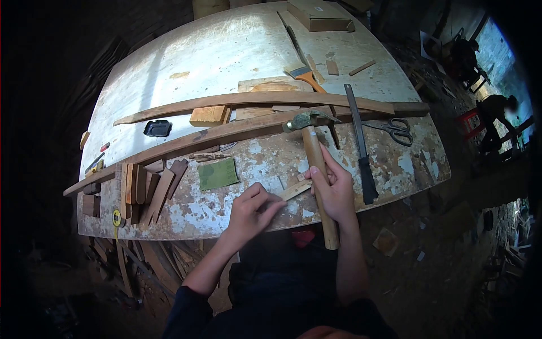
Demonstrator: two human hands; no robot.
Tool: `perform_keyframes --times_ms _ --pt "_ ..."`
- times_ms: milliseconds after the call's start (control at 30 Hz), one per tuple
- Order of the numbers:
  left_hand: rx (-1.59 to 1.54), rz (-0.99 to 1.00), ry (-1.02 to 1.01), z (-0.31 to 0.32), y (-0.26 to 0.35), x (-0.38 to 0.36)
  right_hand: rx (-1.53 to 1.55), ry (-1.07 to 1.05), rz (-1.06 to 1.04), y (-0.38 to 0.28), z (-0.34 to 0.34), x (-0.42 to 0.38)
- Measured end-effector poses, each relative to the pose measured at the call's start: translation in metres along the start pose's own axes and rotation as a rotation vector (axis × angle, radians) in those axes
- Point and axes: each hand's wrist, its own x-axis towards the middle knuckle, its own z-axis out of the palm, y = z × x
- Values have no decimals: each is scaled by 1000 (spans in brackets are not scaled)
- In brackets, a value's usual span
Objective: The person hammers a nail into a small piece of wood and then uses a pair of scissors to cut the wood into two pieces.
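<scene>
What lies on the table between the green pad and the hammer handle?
In the head view, between the green pad and the hammer handle lies only bare, flaking tabletop.

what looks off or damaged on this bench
The bench top is badly worn: white paint flaking off in patches, worst along the near edge. Wood offcuts lie fanned loosely at the left. Otherwise nothing is spilled or broken; the right hand grips a hammer, and the left hand rests on a small strip.

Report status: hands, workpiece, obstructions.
Right hand grips hammer. Left hand pins small wood strip on workbench. File lies beside, apart.
</scene>
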Motion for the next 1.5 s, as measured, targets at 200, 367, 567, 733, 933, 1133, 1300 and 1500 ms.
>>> perform_keyframes --times_ms 200,367,567,733,933,1133,1300,1500 --pt "19 24 -16 -2 -4 4 -4 5 8 -1 1 -1" --pt "-25 -24 -21 -3 -4 6 -2 7 -8 1 1 -1" --pt "240 160 -11 5 -1 -6 -6 44 -13 2 4 1" --pt "138 207 -3 -4 6 -11 -6 46 -22 1 5 1" --pt "114 74 103 -17 3 -13 5 46 -27 1 5 0" --pt "12 -101 155 -19 11 -14 -4 29 -18 0 4 1" --pt "-22 -77 188 -10 14 -9 14 30 -11 -2 4 0" --pt "-76 -32 176 8 9 -3 26 31 -22 -1 4 0"
